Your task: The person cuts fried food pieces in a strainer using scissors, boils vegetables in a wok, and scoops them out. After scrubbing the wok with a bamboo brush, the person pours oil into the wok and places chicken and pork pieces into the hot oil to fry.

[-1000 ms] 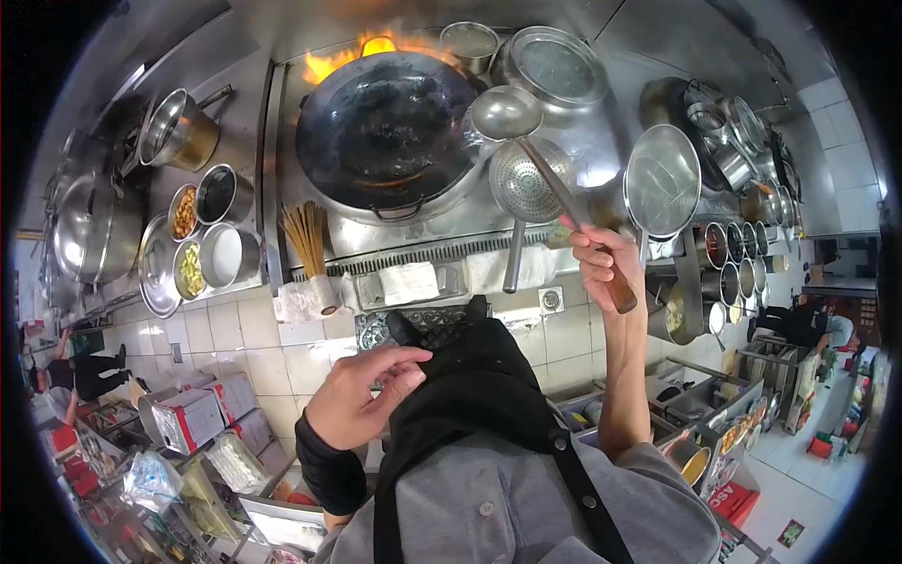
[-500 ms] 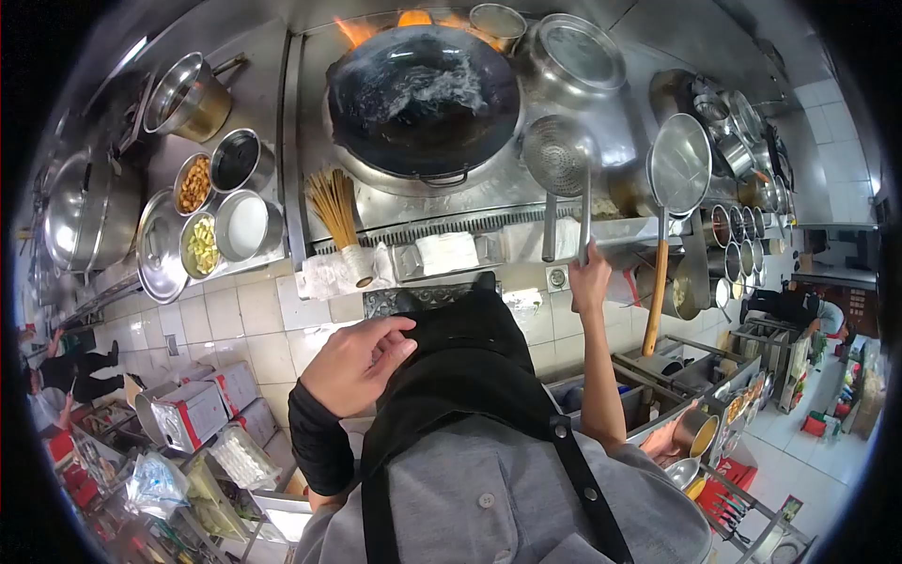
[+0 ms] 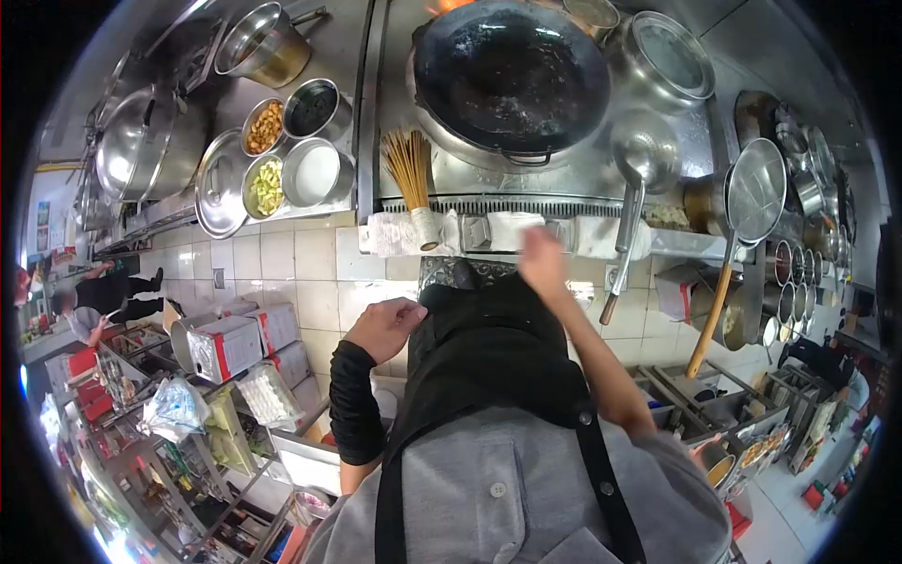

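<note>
My left hand [image 3: 383, 329] hangs in front of the black apron, fingers curled in toward the thumb, with nothing visible in it. Smeared by motion, my right hand [image 3: 543, 263] is at the stove's front edge, by a folded white cloth [image 3: 515, 228]; its fingers cannot be made out. Beyond it a dark wok [image 3: 512, 85] sits on the burner, its inside wet and shiny. Right of the wok rests a perforated strainer [image 3: 646, 146]. A ladle's metal handle [image 3: 626, 226] with a wooden end hangs over the front edge beside it. A bamboo brush [image 3: 410, 179] lies to the left.
Left of the stove stand bowls of brown pieces [image 3: 264, 128], yellow-green pieces [image 3: 265, 188] and white contents [image 3: 313, 173], plus a dark-filled pot [image 3: 312, 108]. A wooden-handled mesh skimmer [image 3: 756, 193] juts out at right. Cartons [image 3: 225, 348] are stacked behind left; another person [image 3: 99, 296] is far left.
My right hand has let go of the ladle handle and moved left to the cloth. My left fingers have drawn closer together. White froth in the wok has faded. The view has swung left.
</note>
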### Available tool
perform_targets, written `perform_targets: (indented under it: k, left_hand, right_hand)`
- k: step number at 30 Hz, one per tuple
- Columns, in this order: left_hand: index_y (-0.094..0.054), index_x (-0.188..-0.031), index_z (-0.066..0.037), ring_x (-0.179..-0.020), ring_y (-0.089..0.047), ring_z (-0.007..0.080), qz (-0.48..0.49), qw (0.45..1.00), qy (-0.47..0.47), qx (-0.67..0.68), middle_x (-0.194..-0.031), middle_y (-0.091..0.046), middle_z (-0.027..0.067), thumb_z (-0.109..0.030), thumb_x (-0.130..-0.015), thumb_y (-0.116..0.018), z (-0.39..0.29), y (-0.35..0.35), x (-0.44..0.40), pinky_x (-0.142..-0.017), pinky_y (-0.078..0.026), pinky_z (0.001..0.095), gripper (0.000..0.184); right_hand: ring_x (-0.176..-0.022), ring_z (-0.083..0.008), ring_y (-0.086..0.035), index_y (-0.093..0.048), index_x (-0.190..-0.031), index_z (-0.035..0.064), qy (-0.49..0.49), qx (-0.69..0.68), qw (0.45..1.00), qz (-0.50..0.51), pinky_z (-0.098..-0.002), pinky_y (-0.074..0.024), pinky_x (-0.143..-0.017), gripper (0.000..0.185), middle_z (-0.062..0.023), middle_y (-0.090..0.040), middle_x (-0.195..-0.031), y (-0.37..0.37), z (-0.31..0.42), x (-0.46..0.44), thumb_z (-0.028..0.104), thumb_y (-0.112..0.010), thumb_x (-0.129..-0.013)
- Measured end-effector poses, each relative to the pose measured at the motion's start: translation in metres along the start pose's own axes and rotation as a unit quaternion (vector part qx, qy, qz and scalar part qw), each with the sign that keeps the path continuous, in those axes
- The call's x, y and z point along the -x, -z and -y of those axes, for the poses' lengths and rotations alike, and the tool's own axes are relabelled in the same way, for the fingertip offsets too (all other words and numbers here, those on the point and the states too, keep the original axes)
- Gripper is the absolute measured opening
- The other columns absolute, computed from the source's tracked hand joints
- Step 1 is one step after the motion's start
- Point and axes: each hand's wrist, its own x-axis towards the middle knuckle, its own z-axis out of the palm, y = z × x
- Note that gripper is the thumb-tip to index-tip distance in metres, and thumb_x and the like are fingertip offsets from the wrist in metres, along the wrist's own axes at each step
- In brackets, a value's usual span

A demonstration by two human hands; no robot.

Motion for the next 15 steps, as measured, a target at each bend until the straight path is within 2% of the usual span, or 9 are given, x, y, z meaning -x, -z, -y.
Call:
perform_targets:
  k: [1, 2, 4, 5, 8, 9, 12, 14, 15]
  left_hand:
    - [-0.072, -0.113, 0.001, -0.089, -0.073, 0.0282, -0.018, 1.000, -0.015, -0.009, -0.100, -0.075, 0.0183, -0.030, -0.102, -0.062, -0.003, 0.000, 0.000, -0.083, -0.056, 0.0373, 0.034]
    - [-0.072, -0.112, 0.000, -0.089, -0.073, 0.0295, -0.044, 0.999, -0.026, 0.004, -0.099, -0.075, 0.0190, -0.030, -0.100, -0.064, -0.005, -0.002, 0.001, -0.083, -0.056, 0.0380, 0.033]
    - [-0.073, -0.111, 0.000, -0.088, -0.073, 0.0323, -0.095, 0.994, -0.055, 0.028, -0.098, -0.075, 0.0204, -0.029, -0.098, -0.067, -0.011, -0.007, 0.005, -0.082, -0.057, 0.0395, 0.032]
    - [-0.072, -0.112, 0.000, -0.087, -0.074, 0.0304, -0.089, 0.993, -0.055, 0.050, -0.098, -0.075, 0.0201, -0.026, -0.097, -0.069, -0.015, -0.007, 0.008, -0.079, -0.058, 0.0378, 0.030]
    - [-0.069, -0.120, 0.000, -0.088, -0.074, 0.0240, -0.084, 0.987, -0.081, 0.110, -0.099, -0.075, 0.0184, -0.019, -0.098, -0.068, -0.017, -0.006, 0.023, -0.078, -0.057, 0.0341, 0.028]
    - [-0.069, -0.121, 0.000, -0.091, -0.073, 0.0214, -0.070, 0.986, -0.068, 0.132, -0.103, -0.075, 0.0168, -0.019, -0.100, -0.067, -0.008, -0.007, 0.028, -0.081, -0.057, 0.0334, 0.029]
    - [-0.068, -0.124, 0.001, -0.097, -0.071, 0.0186, -0.055, 0.980, -0.036, 0.187, -0.106, -0.075, 0.0150, -0.022, -0.102, -0.064, 0.038, -0.018, 0.033, -0.084, -0.057, 0.0332, 0.031]
    - [-0.068, -0.123, 0.000, -0.096, -0.073, 0.0225, -0.043, 0.970, 0.017, 0.237, -0.101, -0.076, 0.0163, -0.021, -0.101, -0.065, 0.061, -0.023, 0.035, -0.085, -0.056, 0.0348, 0.030]
    - [-0.069, -0.122, 0.000, -0.097, -0.073, 0.0231, -0.039, 0.968, 0.022, 0.247, -0.102, -0.076, 0.0166, -0.024, -0.102, -0.064, 0.069, -0.022, 0.036, -0.087, -0.055, 0.0358, 0.031]
  right_hand:
    - [-0.081, -0.0478, -0.065, -0.064, -0.090, -0.0018, -0.045, -0.108, 0.984, 0.134, -0.0543, -0.0527, -0.072, 0.019, -0.0262, -0.067, -0.086, -0.039, 0.023, -0.018, 0.017, -0.061, -0.095]
    - [-0.082, -0.0477, -0.067, -0.067, -0.092, -0.0044, 0.024, -0.077, 0.983, 0.168, -0.0553, -0.0535, -0.072, 0.036, -0.0287, -0.067, -0.085, -0.100, 0.021, -0.027, 0.031, -0.061, -0.097]
    - [-0.096, -0.0441, -0.069, -0.070, -0.097, -0.0104, -0.110, 0.020, 0.948, 0.299, -0.0484, -0.0571, -0.084, 0.058, -0.0332, -0.069, -0.095, -0.131, 0.080, -0.049, 0.047, -0.070, -0.089]
    - [-0.100, -0.0458, -0.069, -0.070, -0.101, -0.0138, 0.020, 0.048, 0.974, 0.218, -0.0484, -0.0568, -0.090, 0.058, -0.0338, -0.070, -0.105, -0.162, 0.076, -0.047, 0.042, -0.072, -0.085]
    - [-0.102, -0.0477, -0.068, -0.070, -0.101, -0.0141, -0.035, 0.129, 0.963, 0.232, -0.0498, -0.0563, -0.090, 0.053, -0.0331, -0.070, -0.108, -0.233, 0.055, -0.051, 0.034, -0.071, -0.080]
    - [-0.100, -0.0447, -0.069, -0.071, -0.100, -0.0124, -0.073, 0.092, 0.968, 0.222, -0.0489, -0.0568, -0.089, 0.049, -0.0321, -0.070, -0.105, -0.213, 0.069, -0.056, 0.029, -0.070, -0.075]
    - [-0.103, -0.0362, -0.071, -0.070, -0.107, -0.0092, -0.029, 0.027, 0.942, 0.334, -0.0458, -0.0576, -0.089, 0.050, -0.0280, -0.072, -0.106, -0.116, 0.088, -0.081, 0.030, -0.075, -0.077]
    - [-0.074, -0.0323, -0.074, -0.067, -0.118, -0.0035, -0.147, -0.134, 0.927, 0.318, -0.0417, -0.0576, -0.079, 0.055, -0.0237, -0.073, -0.108, -0.025, 0.124, -0.086, 0.031, -0.082, -0.078]
    - [-0.077, -0.0320, -0.074, -0.068, -0.118, -0.0024, -0.075, -0.153, 0.964, 0.205, -0.0397, -0.0575, -0.081, 0.052, -0.0220, -0.074, -0.105, 0.010, 0.140, -0.086, 0.029, -0.083, -0.079]
